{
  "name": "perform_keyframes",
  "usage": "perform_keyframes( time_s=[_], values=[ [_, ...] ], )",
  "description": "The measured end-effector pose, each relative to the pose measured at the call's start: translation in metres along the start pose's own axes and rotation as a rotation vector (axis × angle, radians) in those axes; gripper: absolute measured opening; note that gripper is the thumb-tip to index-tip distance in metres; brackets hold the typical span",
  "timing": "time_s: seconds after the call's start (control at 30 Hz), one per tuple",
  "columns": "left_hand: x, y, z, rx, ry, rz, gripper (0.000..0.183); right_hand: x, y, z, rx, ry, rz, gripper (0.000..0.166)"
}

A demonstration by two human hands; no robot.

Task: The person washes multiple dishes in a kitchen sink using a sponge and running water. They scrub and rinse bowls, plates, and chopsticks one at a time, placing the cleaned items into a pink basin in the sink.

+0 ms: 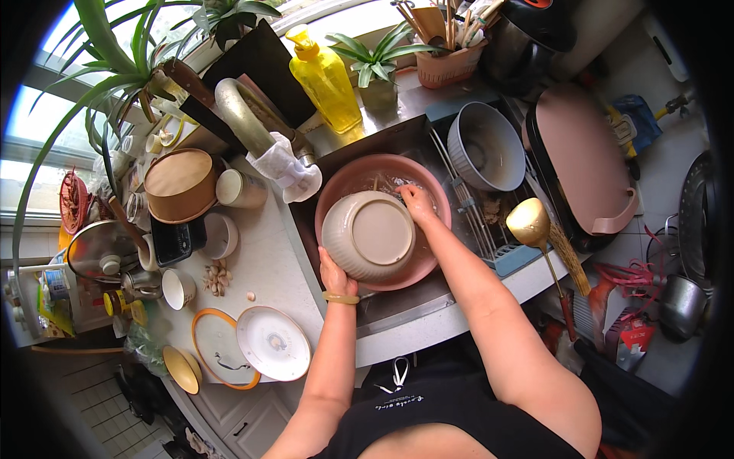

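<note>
A beige ribbed bowl [342, 236] is tilted bottom-up over a pink plastic basin [442, 229] in the sink [395, 312]. My left hand [337, 275] grips its near left side, fingers partly hidden by the bowl; a pale bangle circles that wrist. My right hand [417, 202] is at the bowl's far right side with fingers bent. Something small and greyish shows by its fingertips, too covered to name. Water and suds lie in the basin. Left of the basin, a faucet [238, 109] with white cloth tied around its spout hangs over the sink's edge.
Right of the basin, a drying rack [467, 212] holds a grey-blue bowl [487, 149]; a brass ladle [527, 224] lies beyond it. A yellow pump bottle [327, 86] stands behind. Plates [274, 343], a glass lid [221, 344], garlic cloves [217, 278] and a brown pot [179, 186] crowd the left counter.
</note>
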State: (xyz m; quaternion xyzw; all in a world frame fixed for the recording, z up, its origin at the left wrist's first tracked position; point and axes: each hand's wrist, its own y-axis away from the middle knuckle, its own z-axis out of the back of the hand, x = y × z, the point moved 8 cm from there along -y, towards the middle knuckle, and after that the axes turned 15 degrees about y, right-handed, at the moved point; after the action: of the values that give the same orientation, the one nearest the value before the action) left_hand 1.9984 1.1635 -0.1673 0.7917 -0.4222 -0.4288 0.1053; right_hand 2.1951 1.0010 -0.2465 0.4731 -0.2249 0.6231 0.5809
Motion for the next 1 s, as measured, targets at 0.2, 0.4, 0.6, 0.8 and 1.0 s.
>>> perform_keyframes(
  time_s=[0.2, 0.4, 0.6, 0.8, 1.0],
  values=[
    [-0.018, -0.014, 0.009, -0.036, -0.239, -0.119, 0.056, -0.061, -0.002, -0.044, 0.147, -0.356, -0.364, 0.023],
    [-0.025, -0.012, -0.022, 0.154, -0.515, -0.294, 0.049, 0.155, 0.09, 0.034, -0.116, 0.058, 0.524, 0.02],
    [-0.018, -0.008, -0.044, 0.269, -0.548, -0.287, 0.045, 0.193, 0.073, 0.008, 0.06, 0.418, 0.559, 0.023],
    [-0.015, -0.009, -0.027, -0.003, -0.082, -0.17, 0.05, 0.048, 0.036, -0.005, 0.422, -0.47, -0.384, 0.032],
    [0.001, -0.008, -0.003, -0.235, -0.005, -0.132, 0.055, -0.026, 0.04, -0.002, -0.156, -0.167, -0.269, 0.038]
  ],
)
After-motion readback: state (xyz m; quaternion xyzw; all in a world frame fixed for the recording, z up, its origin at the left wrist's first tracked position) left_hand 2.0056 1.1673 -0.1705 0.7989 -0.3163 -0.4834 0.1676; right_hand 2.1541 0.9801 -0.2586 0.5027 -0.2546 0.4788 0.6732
